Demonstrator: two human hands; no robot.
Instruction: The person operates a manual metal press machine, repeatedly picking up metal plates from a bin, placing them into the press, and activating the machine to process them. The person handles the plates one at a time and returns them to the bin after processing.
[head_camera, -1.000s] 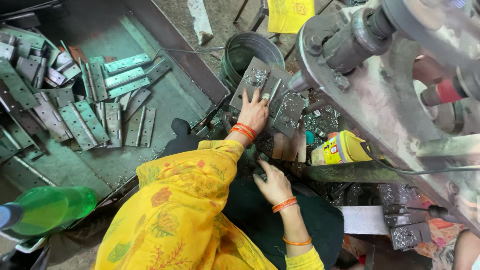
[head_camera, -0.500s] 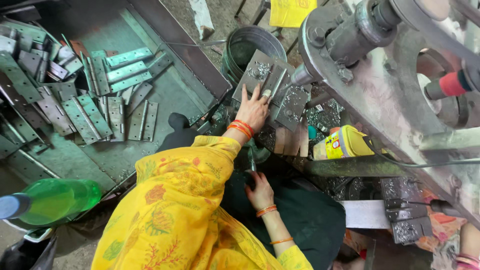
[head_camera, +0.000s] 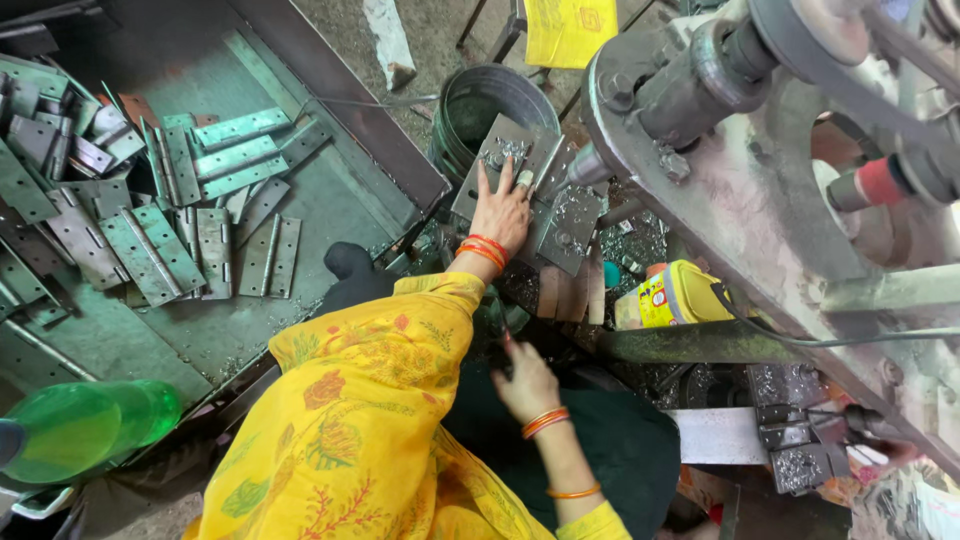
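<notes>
**Left hand flat on hinge plate at the press; right hand down by the lap**

Change since half a second ago: the left hand (head_camera: 503, 212) stays on the grey hinge plate (head_camera: 500, 160), fingers (head_camera: 484, 180) spread and pressed flat on top, not curled round it. The right hand (head_camera: 527, 380) sits a little lower and nearer the yellow sleeve (head_camera: 370, 400) than before, fingers loosely bent; cannot tell whether it has hold of anything. A second ago that hand was further out, toward 3 o'clock.

Position: the hinge plate lies at 12 o'clock from the left hand, just beside the dark metal bucket (head_camera: 480, 105) and touching a second drilled plate (head_camera: 570, 225) at its 4 o'clock. The press machine (head_camera: 760, 190) fills the 2 o'clock side. A yellow container (head_camera: 675, 297) stands near the plates at 4 o'clock.

Hard to read: the green bottle (head_camera: 85, 425) at 8 o'clock is blurred and cut by the frame edge. The tray of loose hinges (head_camera: 160, 215) at 10 o'clock runs out of frame. The right palm faces away; what is under it is dark. Swarf around the plates is too fine to sort.
</notes>
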